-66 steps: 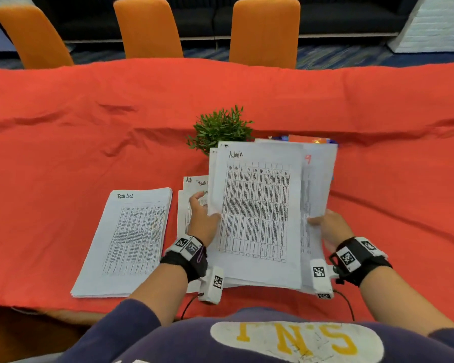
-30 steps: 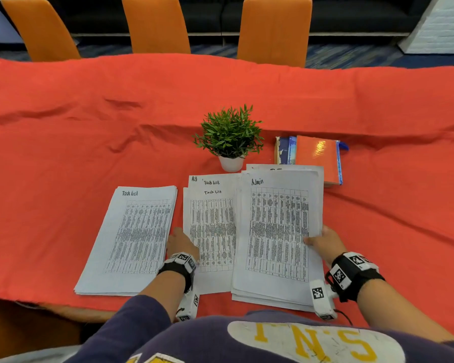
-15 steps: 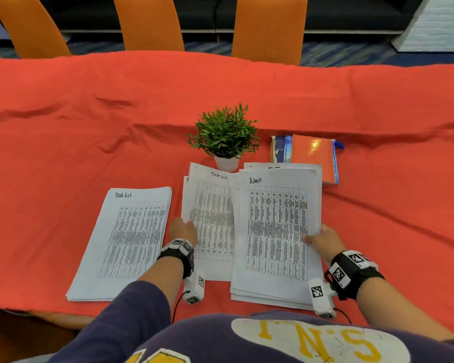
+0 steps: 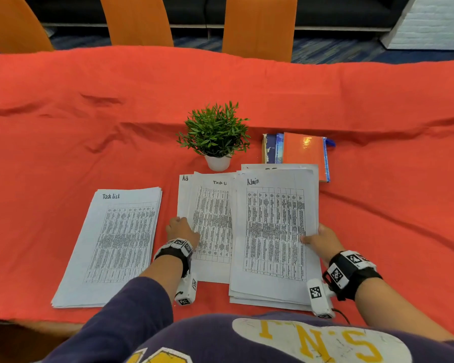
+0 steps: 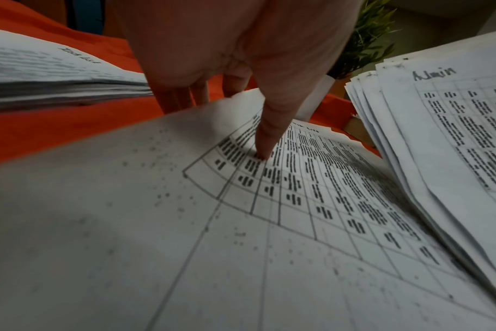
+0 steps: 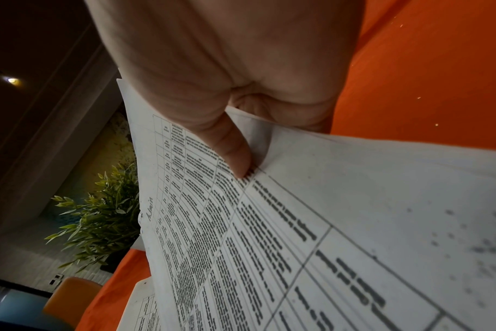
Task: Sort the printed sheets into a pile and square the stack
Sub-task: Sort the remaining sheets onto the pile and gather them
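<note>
Three groups of printed sheets lie on the red cloth. A "Task list" pile (image 4: 116,244) rests at the left. In the middle my left hand (image 4: 181,227) pinches a "Task list" sheet (image 4: 211,226) (image 5: 241,224) at its left edge, thumb (image 5: 269,134) on top, fingers under it, its left edge raised. At the right my right hand (image 4: 323,238) pinches the uneven "Admin" stack (image 4: 274,234) (image 6: 298,235) at its right edge, thumb (image 6: 229,152) on the top sheet. More sheets lie under the middle sheet.
A small potted plant (image 4: 216,134) stands just behind the sheets. Books with an orange cover (image 4: 303,151) lie behind the Admin stack. Orange chairs (image 4: 258,24) line the far side of the table (image 4: 63,100). The near table edge runs close to my body.
The Admin stack came down from in front of me onto the table. My left hand let go of it, moved left and took the middle sheet's edge, lifting it.
</note>
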`<state>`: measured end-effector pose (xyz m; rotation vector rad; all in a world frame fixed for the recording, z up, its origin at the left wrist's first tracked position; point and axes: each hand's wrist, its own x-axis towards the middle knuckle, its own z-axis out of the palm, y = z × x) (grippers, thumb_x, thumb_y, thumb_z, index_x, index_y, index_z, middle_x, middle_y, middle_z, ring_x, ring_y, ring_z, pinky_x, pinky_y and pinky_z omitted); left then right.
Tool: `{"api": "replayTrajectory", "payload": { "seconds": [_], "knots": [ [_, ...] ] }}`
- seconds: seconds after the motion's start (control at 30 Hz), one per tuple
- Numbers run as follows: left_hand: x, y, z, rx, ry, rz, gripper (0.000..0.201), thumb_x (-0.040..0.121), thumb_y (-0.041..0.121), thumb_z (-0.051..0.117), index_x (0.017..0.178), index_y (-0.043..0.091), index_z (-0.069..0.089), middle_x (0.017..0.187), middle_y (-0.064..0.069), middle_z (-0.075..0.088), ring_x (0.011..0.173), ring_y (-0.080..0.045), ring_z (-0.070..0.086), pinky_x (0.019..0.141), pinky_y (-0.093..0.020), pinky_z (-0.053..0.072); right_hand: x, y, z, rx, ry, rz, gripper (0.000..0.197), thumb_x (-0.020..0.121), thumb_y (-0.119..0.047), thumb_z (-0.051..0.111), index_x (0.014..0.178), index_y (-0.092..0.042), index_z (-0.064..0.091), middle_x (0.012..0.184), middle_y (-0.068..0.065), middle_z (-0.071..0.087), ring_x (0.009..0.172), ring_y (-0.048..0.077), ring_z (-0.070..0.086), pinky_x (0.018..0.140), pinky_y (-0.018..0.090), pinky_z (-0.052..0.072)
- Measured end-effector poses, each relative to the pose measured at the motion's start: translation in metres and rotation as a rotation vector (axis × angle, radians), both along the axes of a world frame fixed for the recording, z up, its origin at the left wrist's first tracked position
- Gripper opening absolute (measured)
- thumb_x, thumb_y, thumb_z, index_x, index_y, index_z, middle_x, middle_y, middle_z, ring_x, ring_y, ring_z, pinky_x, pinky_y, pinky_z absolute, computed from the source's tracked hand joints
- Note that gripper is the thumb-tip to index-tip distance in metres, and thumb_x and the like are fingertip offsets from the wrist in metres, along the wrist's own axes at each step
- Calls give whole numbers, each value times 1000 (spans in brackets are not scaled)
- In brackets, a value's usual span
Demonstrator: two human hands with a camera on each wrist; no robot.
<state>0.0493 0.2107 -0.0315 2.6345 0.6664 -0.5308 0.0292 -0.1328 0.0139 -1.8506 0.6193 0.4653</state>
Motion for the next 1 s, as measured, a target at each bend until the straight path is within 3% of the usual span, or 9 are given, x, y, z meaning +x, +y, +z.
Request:
{"api": "replayTrajectory", "payload": {
  "seconds": [0.13,0.27,0.37,0.43,0.5,0.67,0.77,0.93,1.0],
  "knots": [
    [0,-6,6,43,54,-4,53,81,23,62,130,13,44,137,-10,39,126,-29,37,100,-38,37,1,1,-1,-2,6,0,42,85,6,60,125,-7,56,116,13,65,106,31,61,99,48,46],
    [1,-6,2,-100,32,32,54,82,12,59,133,9,41,127,-13,47,121,-31,44,93,-40,47,1,1,-3,-8,7,14,43,84,4,62,125,-8,55,117,12,65,107,30,61,99,49,46],
    [-2,-9,1,-281,-96,86,55,82,1,57,133,8,38,116,-15,54,96,-29,60,74,-37,55,1,1,-2,-13,9,21,44,85,3,61,126,-8,55,116,12,65,106,29,61,99,48,46],
    [-4,-13,4,-381,-174,153,54,85,-1,53,133,12,32,109,-15,57,77,-25,61,61,-34,53,1,0,-3,-17,8,21,44,85,3,61,126,-8,54,117,12,64,106,28,60,98,45,46],
    [-5,-16,10,-468,-217,235,56,88,0,51,135,18,25,95,-11,59,66,-22,58,60,-36,53,1,0,-3,-21,2,17,43,85,2,61,126,-8,54,118,11,64,105,28,60,98,45,46],
    [-8,-16,32,-490,-218,186,37,96,9,45,132,4,46,85,11,51,80,-17,56,79,-30,47,2,-2,-1,14,-11,-42,43,87,5,59,128,-6,53,118,12,64,107,30,59,98,43,45],
    [-14,-11,44,-482,-262,253,37,98,13,44,134,3,48,108,3,54,105,-23,54,86,-28,39,5,-7,-1,28,-23,-87,43,86,6,58,128,-4,54,122,17,63,107,31,60,98,45,45],
    [-11,19,28,-381,-186,356,32,92,14,47,117,-2,58,108,-16,65,83,-30,62,77,-37,53,13,-18,-4,93,-15,-212,48,85,9,58,130,-6,53,121,19,63,109,35,60,99,50,45],
    [-7,27,23,-280,-99,347,37,89,21,48,115,-4,58,110,-19,63,84,-30,65,71,-35,56,14,-22,-4,99,-17,-242,46,83,11,58,127,-3,54,119,22,63,107,38,61,98,53,45]
  ]
}}
